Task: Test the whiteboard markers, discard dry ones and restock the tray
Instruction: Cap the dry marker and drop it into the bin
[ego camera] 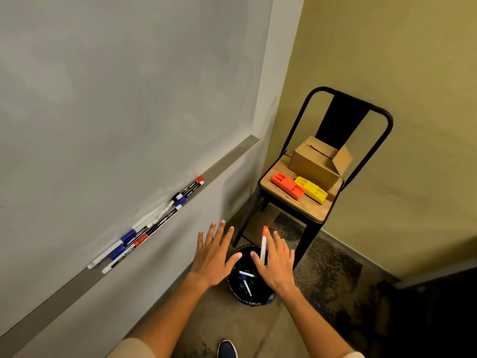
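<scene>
My right hand (278,264) hovers over a black waste bin (241,299) on the floor, its fingers nearly straight. A white marker with a red cap (263,244) stands upright between its thumb and forefinger. My left hand (214,254) is spread flat with nothing in it, just left of the bin. Two discarded markers (246,280) lie inside the bin. Several markers (152,226) with blue, red and black caps lie along the grey tray (64,290) under the whiteboard (116,86).
A black metal chair (304,202) with a wooden seat stands in the corner to the right. It carries an open cardboard box (316,164), an orange eraser (287,186) and a yellow eraser (312,189). My shoe (227,350) shows at the bottom edge.
</scene>
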